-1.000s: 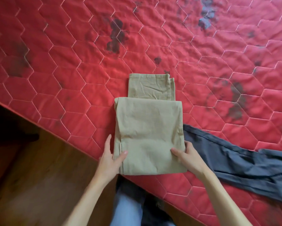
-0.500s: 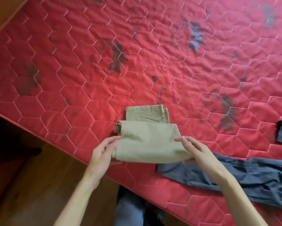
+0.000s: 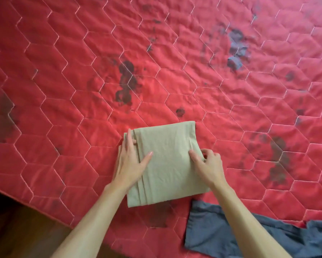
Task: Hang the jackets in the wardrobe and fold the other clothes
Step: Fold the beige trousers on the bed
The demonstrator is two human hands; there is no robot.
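A beige garment [image 3: 167, 161], folded into a neat rectangle, lies on the red quilted bedspread [image 3: 175, 62] near its front edge. My left hand [image 3: 130, 162] rests on the garment's left edge, fingers along the side and thumb lying on top. My right hand [image 3: 206, 164] pinches the right edge, thumb on top and fingers curled around the side. A dark blue-grey garment [image 3: 221, 237] lies spread out, unfolded, to the lower right, partly under my right forearm.
The bedspread carries several dark stains [image 3: 126, 81] and covers most of the view. Its front edge runs diagonally at the lower left, with wooden floor [image 3: 22, 233] beyond it.
The near half of the beige garment was folded up over the far part, giving one compact rectangle. Both hands moved forward with it and now hold its sides. The view shifted closer to the bed.
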